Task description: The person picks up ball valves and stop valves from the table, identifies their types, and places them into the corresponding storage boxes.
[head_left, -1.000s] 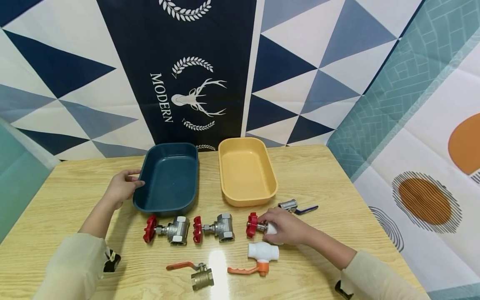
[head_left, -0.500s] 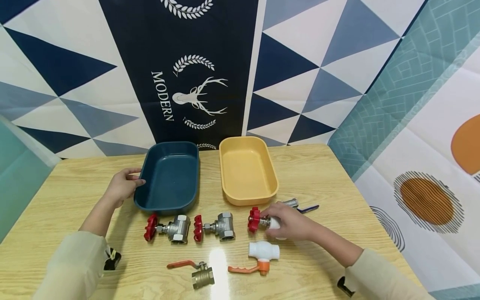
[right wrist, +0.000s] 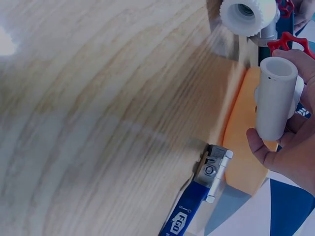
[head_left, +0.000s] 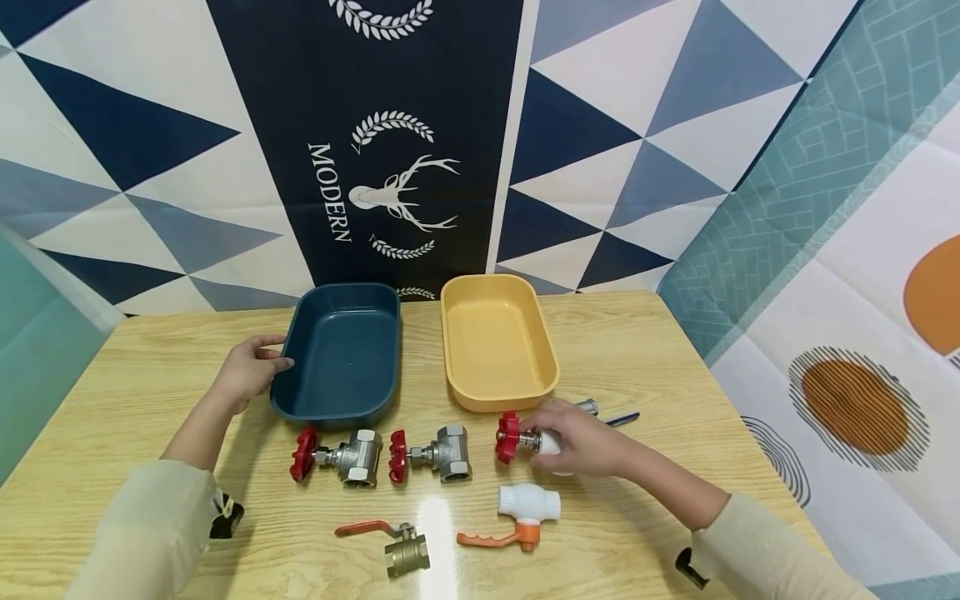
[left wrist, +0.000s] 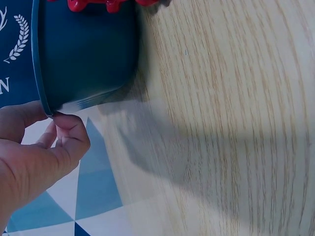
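Observation:
My left hand [head_left: 251,373] pinches the left rim of a dark blue plastic tray [left wrist: 88,54], its thumb on one side of the rim and fingers on the other. My right hand [head_left: 581,439] grips a white plastic gate valve [right wrist: 276,101] with a red handwheel [head_left: 507,437] that points left. Fingers cover part of the valve's white body. Just behind this hand lies a small steel ball valve [right wrist: 209,167] with a blue lever, partly hidden in the head view. In front of it lies a white ball valve [head_left: 528,502] with an orange lever.
A yellow tray [head_left: 498,402] stands right of the blue one. Two steel gate valves with red handwheels, a left one [head_left: 358,458] and a right one [head_left: 452,454], lie before the trays. Nearer the front is a brass ball valve [head_left: 407,556] with a red-orange lever.
My right hand, holding the white gate valve, has shifted slightly back and right, covering more of the blue-levered valve. My left hand stays on the blue tray's rim.

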A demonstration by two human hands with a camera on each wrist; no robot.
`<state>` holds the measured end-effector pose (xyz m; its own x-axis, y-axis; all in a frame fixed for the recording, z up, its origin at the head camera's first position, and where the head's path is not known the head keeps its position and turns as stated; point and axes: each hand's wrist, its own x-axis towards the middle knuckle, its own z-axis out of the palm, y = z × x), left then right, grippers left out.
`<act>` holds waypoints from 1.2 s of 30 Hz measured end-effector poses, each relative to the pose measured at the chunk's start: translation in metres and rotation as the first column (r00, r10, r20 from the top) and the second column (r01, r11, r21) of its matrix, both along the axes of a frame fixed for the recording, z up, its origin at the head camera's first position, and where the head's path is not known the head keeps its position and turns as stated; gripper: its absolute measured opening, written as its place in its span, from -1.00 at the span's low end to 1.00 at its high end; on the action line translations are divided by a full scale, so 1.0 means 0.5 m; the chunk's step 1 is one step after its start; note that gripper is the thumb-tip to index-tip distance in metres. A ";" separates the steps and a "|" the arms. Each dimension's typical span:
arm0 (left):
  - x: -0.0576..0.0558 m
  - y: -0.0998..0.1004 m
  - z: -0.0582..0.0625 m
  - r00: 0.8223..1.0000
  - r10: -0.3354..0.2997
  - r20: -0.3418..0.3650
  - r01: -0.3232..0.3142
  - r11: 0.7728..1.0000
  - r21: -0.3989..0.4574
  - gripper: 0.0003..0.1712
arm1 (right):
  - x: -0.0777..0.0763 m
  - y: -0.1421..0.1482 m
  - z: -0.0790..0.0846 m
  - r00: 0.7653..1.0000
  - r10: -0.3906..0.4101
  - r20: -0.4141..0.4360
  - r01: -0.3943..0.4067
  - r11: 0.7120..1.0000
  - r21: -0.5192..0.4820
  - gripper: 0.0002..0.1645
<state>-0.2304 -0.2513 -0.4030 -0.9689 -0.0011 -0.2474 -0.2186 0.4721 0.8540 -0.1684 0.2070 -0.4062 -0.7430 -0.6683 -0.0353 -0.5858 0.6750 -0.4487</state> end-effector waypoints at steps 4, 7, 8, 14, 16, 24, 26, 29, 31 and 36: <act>0.000 0.000 -0.002 1.000 0.002 0.004 -0.002 1.000 0.006 -0.38 | -0.002 -0.003 0.006 1.000 0.014 -0.019 -0.015 1.000 -0.003 -0.57; -0.001 -0.001 -0.003 1.000 0.004 0.005 -0.004 1.000 0.008 -0.38 | -0.004 -0.006 0.010 1.000 0.020 -0.020 -0.020 1.000 0.002 -0.57; -0.001 -0.001 -0.003 1.000 0.004 0.006 -0.005 1.000 0.011 -0.38 | -0.004 -0.007 0.011 1.000 0.019 -0.019 -0.019 1.000 0.006 -0.57; 0.000 -0.001 0.000 1.000 0.004 0.008 -0.004 1.000 0.012 -0.38 | -0.006 -0.011 0.020 1.000 0.015 -0.015 -0.015 1.000 0.012 -0.56; -0.001 -0.001 0.001 1.000 0.003 0.008 -0.003 1.000 0.010 -0.38 | -0.007 -0.012 0.022 1.000 0.015 -0.014 -0.015 1.000 0.007 -0.55; -0.002 -0.003 0.001 1.000 0.001 0.015 -0.001 1.000 0.008 -0.37 | -0.010 -0.020 0.030 1.000 0.020 -0.001 -0.020 0.999 -0.025 -0.56; -0.002 -0.003 0.001 1.000 0.002 0.015 -0.002 1.000 0.010 -0.37 | -0.011 -0.023 0.032 1.000 0.029 -0.007 -0.029 0.999 -0.028 -0.56; -0.002 -0.003 0.001 1.000 0.002 0.013 -0.002 1.000 0.012 -0.37 | -0.014 -0.027 0.036 0.999 0.044 -0.021 -0.045 0.999 -0.025 -0.55; -0.002 -0.003 0.001 1.000 0.003 0.013 -0.003 1.000 0.010 -0.37 | -0.015 -0.030 0.040 0.998 0.048 -0.030 -0.049 0.999 -0.023 -0.55; -0.002 -0.002 0.000 1.000 0.007 0.014 -0.007 1.000 0.002 -0.37 | -0.019 -0.035 0.050 0.997 0.063 -0.050 -0.065 0.997 -0.032 -0.56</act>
<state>-0.2316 -0.2525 -0.4031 -0.9654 -0.0074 -0.2607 -0.2336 0.4688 0.8518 -0.1778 0.1894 -0.3813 -0.6988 -0.7150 0.0234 -0.6494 0.6203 -0.4400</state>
